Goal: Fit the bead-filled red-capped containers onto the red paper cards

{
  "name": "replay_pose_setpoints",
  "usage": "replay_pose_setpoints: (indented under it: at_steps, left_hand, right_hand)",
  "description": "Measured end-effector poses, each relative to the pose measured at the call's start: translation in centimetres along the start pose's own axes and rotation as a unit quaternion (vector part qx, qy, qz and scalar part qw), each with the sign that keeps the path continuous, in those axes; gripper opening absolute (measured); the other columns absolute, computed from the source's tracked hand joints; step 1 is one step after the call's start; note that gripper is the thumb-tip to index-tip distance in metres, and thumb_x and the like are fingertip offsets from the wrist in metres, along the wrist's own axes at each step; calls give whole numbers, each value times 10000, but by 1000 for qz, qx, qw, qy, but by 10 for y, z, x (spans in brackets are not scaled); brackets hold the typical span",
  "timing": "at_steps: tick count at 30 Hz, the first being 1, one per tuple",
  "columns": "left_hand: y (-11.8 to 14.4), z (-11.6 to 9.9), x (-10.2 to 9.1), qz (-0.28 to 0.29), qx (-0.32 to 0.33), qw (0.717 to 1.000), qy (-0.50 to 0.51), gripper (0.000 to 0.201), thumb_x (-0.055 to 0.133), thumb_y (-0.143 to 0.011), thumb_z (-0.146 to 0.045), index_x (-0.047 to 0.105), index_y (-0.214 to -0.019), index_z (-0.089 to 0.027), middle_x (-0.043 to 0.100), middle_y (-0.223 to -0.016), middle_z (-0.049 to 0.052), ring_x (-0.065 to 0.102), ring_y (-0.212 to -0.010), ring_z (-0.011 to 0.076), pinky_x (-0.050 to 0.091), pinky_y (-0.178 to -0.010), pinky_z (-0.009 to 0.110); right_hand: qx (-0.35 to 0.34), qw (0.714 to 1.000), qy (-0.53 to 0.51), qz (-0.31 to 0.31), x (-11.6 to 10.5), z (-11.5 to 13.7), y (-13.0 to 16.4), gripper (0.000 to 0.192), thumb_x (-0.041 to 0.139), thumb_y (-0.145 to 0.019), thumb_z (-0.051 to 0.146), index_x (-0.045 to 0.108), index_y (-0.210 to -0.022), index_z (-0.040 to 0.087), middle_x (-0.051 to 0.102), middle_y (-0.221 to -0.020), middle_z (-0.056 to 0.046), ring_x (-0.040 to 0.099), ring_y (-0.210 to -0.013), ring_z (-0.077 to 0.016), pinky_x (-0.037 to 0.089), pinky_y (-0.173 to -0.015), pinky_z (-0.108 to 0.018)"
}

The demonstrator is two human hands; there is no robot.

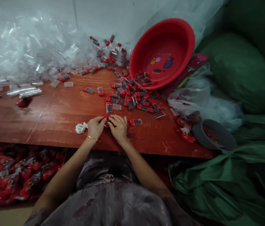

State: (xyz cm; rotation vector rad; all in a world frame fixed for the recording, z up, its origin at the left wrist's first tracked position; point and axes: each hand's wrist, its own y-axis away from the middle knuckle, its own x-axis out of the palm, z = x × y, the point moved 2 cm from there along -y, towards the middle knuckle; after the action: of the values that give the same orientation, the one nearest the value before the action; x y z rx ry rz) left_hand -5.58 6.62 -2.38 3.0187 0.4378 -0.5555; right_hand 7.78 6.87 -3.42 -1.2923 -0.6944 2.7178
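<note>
1. Centrally, at the near part of the tabletop (59, 122), left hand (95, 127) and right hand (118, 127) meet over a red piece (105, 115).
2. Left grip: thumb and fingers pinched on the piece, little gap. Gold bracelet (93, 138) at the wrist.
3. Right grip: fingers curled in, thumb and forefinger closed on the same piece from the other side. Fingers hide much of it; its full shape cannot be told.
4. White wad (81, 127), crumpled, just beside the left hand. One red-capped case (135, 122) lies just right of the right hand.
5. Beyond the hands, a loose pile (132, 97) of similar cases, clear-walled with dark contents, spreads up to the red basin (170, 39). Basin tipped toward the person, printed figures on its floor; some cases within its lower rim.
6. Far left: large heap of clear plastic (29, 47), tube-like pieces along its front edge.
7. Right side: clear bag (193, 94), near it a grey bowl (201, 135) with reddish bits inside, close to the tabletop's edge. Green sack (242, 72) behind.
8. Below the tabletop, lower left: many red packets (12, 175) heaped together.
</note>
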Motion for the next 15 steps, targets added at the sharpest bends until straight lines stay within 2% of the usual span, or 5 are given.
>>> replay_pose_setpoints:
  at_steps: [3,5,9,13,15]
  left_hand:
    - [-7,-1,-4,-17,-6,1000,2,281,632,-702,-434,688,-636,-166,621,-545,4,514,-524,126,373,-538,235]
    - [-12,-1,-4,-22,-20,999,26,322,653,-665,-479,669,-614,-162,595,-526,-9,483,-504,111,350,-515,229]
    - [-24,-1,3,-6,-26,1000,-5,354,682,-624,-511,634,-559,-167,553,-497,-27,442,-486,100,302,-492,233]
    - [-31,-1,10,-8,11,988,-152,375,679,-649,-515,596,-503,-180,534,-476,-12,452,-489,123,269,-511,268]
    - [-35,0,11,-12,47,975,-219,352,669,-680,-500,610,-525,-189,597,-536,22,523,-555,163,307,-566,289]
  right_hand:
    - [47,996,-78,-14,-3,-2,-4,375,609,-811,381,616,-1147,214,693,-1081,-72,612,-997,-207,402,-952,-386]
    - [81,988,-130,-2,-3,-4,-7,366,617,-792,411,632,-1097,210,716,-983,-60,639,-882,-195,468,-828,-324]
    - [124,974,-188,-1,-1,-11,-13,259,552,-828,420,682,-900,207,716,-794,-21,628,-691,-157,474,-662,-256]
    - [137,982,-133,-9,-3,-19,-20,286,475,-876,394,699,-867,217,708,-737,-23,616,-645,-161,443,-618,-251]
    - [131,985,-114,-15,-4,-23,-21,288,464,-882,393,702,-890,231,720,-796,-31,629,-694,-170,442,-643,-258]
